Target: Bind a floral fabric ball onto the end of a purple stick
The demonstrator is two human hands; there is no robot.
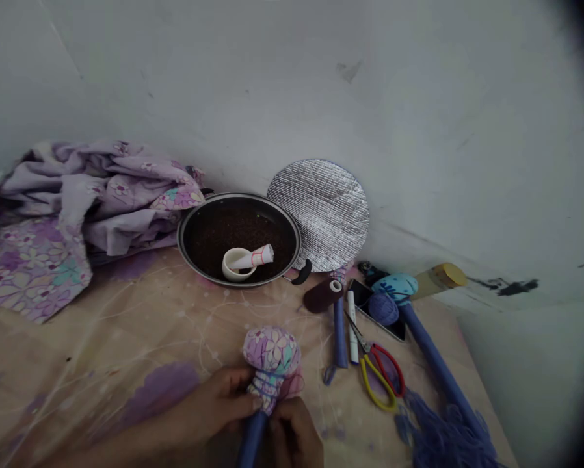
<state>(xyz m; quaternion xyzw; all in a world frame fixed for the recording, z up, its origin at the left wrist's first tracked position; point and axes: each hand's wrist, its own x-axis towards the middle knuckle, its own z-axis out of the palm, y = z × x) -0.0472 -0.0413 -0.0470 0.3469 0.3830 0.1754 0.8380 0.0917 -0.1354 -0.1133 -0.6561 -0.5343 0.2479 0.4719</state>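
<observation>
A cloth-headed stick (272,351) stands tilted at the bottom middle of the head view. Its round padded top is purple flowered fabric, gathered and bound with thread at the neck above a blue-wrapped handle (253,439). My left hand (224,400) is closed round the neck from the left, thumb across the front. Close against the handle's right side, my right hand (296,432) has its fingers curled in. What those fingers pinch is hidden. A thin dark thread loops out beside the neck.
A dark pan (238,227) holds a white cup (237,265). Behind it leans a silver foil disc (321,214). Rightward lie scissors (382,377), a thread spool (324,296), a marker (353,328), blue yarn (451,435) and another padded stick (428,344). Flowered cloth (101,214) is heaped left.
</observation>
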